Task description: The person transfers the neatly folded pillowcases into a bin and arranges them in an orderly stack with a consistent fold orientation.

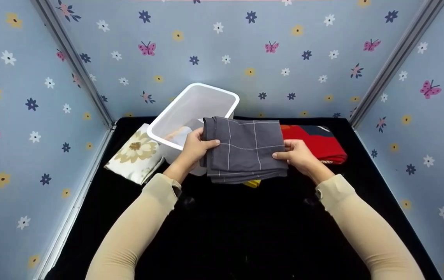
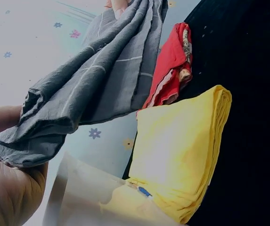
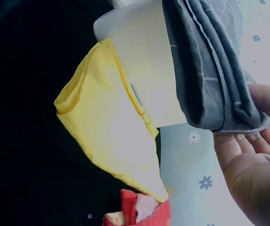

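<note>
A folded dark grey cloth (image 1: pixel 245 147) with thin white check lines is held up off the table between both hands. My left hand (image 1: pixel 196 149) grips its left edge, thumb on top. At the opposite edge my right hand (image 1: pixel 299 155) pinches it between thumb and fingers. Just behind the left hand stands a white plastic bin (image 1: pixel 202 97), partly covered by the cloth. Under the cloth lies a folded yellow cloth (image 2: pixel 177 150), mostly hidden in the head view but plain in both wrist views.
A folded white cloth with a tan flower (image 1: pixel 134 153) lies left of the bin. Right of the grey cloth lies a folded red cloth (image 1: pixel 315 144) with a dark patch. The black table (image 1: pixel 245 233) meets flower-patterned walls (image 1: pixel 225 46) at the back and sides.
</note>
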A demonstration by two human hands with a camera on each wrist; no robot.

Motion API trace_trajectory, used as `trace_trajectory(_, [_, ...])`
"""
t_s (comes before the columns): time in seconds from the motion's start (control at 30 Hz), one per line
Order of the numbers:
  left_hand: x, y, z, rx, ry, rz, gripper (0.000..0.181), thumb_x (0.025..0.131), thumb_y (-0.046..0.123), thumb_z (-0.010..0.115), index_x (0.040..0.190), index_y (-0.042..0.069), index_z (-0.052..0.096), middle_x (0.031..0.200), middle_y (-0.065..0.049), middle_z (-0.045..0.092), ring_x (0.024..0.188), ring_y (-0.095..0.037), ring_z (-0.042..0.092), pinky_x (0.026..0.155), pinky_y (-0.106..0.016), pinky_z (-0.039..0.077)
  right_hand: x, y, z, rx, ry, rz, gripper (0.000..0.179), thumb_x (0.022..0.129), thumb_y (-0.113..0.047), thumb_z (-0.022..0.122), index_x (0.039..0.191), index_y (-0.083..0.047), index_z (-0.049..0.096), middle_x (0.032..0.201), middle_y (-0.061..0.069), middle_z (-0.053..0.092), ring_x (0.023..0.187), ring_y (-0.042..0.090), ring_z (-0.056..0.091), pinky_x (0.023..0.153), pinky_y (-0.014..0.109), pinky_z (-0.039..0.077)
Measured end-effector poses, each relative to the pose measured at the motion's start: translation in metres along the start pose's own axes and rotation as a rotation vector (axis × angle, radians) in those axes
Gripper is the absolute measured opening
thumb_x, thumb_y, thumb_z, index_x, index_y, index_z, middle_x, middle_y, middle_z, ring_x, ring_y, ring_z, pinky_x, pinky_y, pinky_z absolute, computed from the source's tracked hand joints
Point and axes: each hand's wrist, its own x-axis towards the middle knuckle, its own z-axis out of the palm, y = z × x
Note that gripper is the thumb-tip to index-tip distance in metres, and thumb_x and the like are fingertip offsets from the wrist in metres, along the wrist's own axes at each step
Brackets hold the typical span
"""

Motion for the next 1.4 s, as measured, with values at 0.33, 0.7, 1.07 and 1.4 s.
trace_trajectory(0.33, [0.002,0.007,-0.014,0.011,0.023,0.009,0.040,0.093,-0.007,0.075,0.132,-0.010,0.065,0.103,-0.006,0.075,0.084,-0.013,0.074,0.077,-0.026,0.065,0.007,-0.015,0.006,-0.034,-0.112,-0.035,0.043,0.105,0.005,0.063,0.146,0.009,0.054,0.103,0.002,0.082,0.083,0.016,0.081,0.074,0.032,0.069])
trace_trajectory(0.7, [0.002,0.016,-0.026,-0.001,0.042,0.005,0.040,0.094,-0.008,0.074,0.132,-0.011,0.064,0.099,-0.002,0.075,0.083,-0.013,0.075,0.076,-0.027,0.066,0.018,-0.027,0.021,-0.048,-0.133,-0.003,0.043,0.112,-0.005,0.054,0.153,0.004,0.044,0.104,0.000,0.079,0.080,0.014,0.080,0.071,0.029,0.068])
trace_trajectory(1.07, [0.005,0.020,-0.032,-0.027,0.069,-0.017,0.036,0.095,-0.007,0.074,0.129,-0.009,0.064,0.095,-0.001,0.075,0.078,-0.014,0.075,0.072,-0.027,0.066,0.025,-0.029,0.039,0.075,-0.154,0.099,0.065,0.101,0.009,0.066,0.159,-0.001,0.038,0.111,0.007,0.079,0.091,0.020,0.081,0.082,0.038,0.069])
trace_trajectory(1.4, [0.004,0.024,-0.048,-0.003,0.108,-0.024,0.040,0.095,-0.004,0.074,0.134,-0.008,0.063,0.100,-0.001,0.074,0.082,-0.012,0.074,0.076,-0.025,0.064,0.033,-0.042,0.048,-0.004,-0.089,0.058,0.043,0.095,0.011,0.072,0.130,-0.005,0.055,0.102,0.009,0.077,0.083,0.022,0.081,0.077,0.037,0.069])
